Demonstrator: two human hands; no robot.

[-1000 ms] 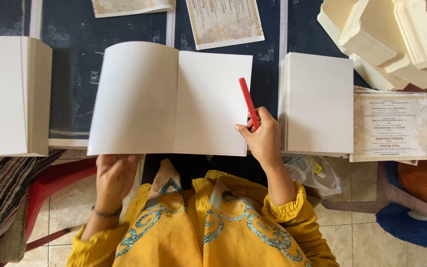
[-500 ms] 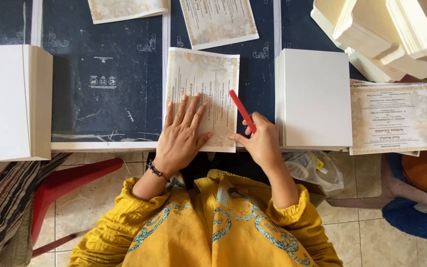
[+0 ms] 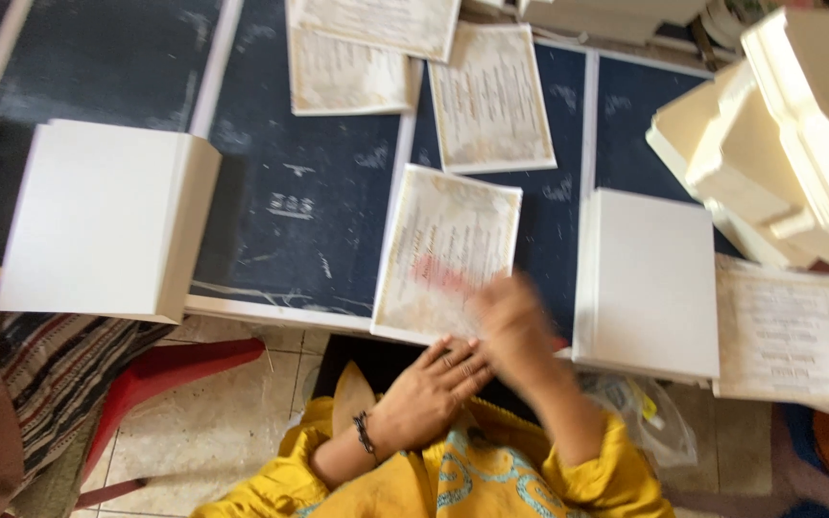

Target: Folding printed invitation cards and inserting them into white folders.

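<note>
A printed cream sheet [image 3: 443,240] lies on the dark table [image 3: 299,201] right in front of me. My right hand [image 3: 510,321] is motion-blurred over the sheet's lower right corner. A red pen shows only as a red smear [image 3: 445,278] on the paper beside the hand, and the grip itself is blurred. My left hand [image 3: 434,384], with a dark bracelet at the wrist, rests at the table's near edge just under the sheet. Its fingers lie flat and hold nothing.
A thick stack of white sheets [image 3: 98,221] sits at the left and another [image 3: 650,278] at the right, beside a printed sheet [image 3: 793,331]. More printed sheets [image 3: 491,96] lie farther back. Cream stacks [image 3: 779,144] fill the top right. A red chair [image 3: 175,374] stands below left.
The blank folded sheet was taken away, uncovering the printed sheet. My left hand then slid off the sheet to the table's edge. My right hand moved left over the sheet's corner.
</note>
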